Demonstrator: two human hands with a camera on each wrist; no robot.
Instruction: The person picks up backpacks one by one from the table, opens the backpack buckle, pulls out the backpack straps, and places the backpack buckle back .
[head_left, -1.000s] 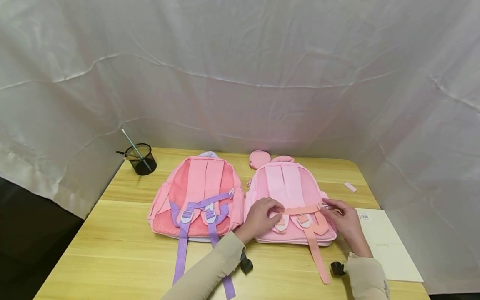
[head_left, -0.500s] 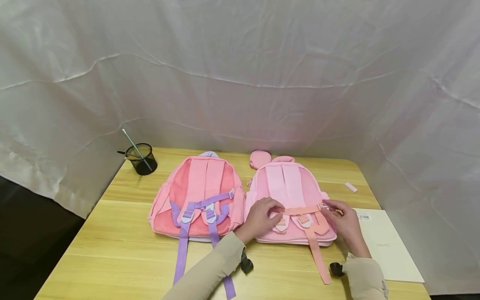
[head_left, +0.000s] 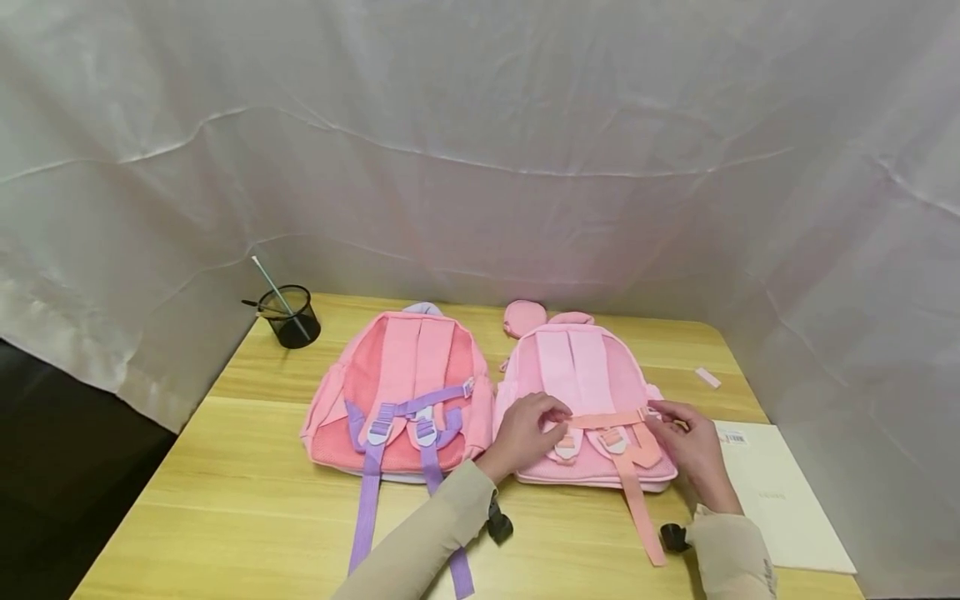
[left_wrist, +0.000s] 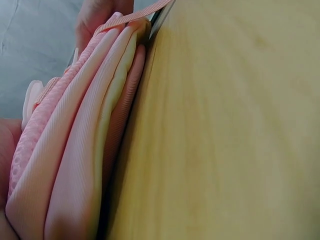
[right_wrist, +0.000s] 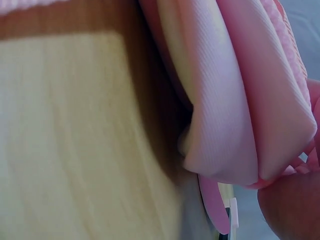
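Note:
A light pink backpack [head_left: 588, 358] lies back side up on the table, its shoulder straps facing up. Across its lower back runs an orange strap [head_left: 606, 420]. My left hand [head_left: 528, 429] pinches the left end of this strap between curled thumb and fingers. At the strap's right end, my right hand [head_left: 688, 442] pinches it by the small buckle at the bag's side. One loose orange strap tail [head_left: 641, 517] hangs down over the table. In the right wrist view the bag's pink side [right_wrist: 225, 100] hides most of the right hand.
To the left lies a coral pink backpack [head_left: 405, 358] with purple straps [head_left: 367, 508], also back side up. A black mesh pen cup [head_left: 296, 321] stands at the back left. A cream folder [head_left: 780, 500] and a small pink eraser-like block [head_left: 707, 377] lie at the right.
The head view has shifted slightly, so everything sits a little further right in it. Both hands keep their hold on the orange strap, and the bags stay in place.

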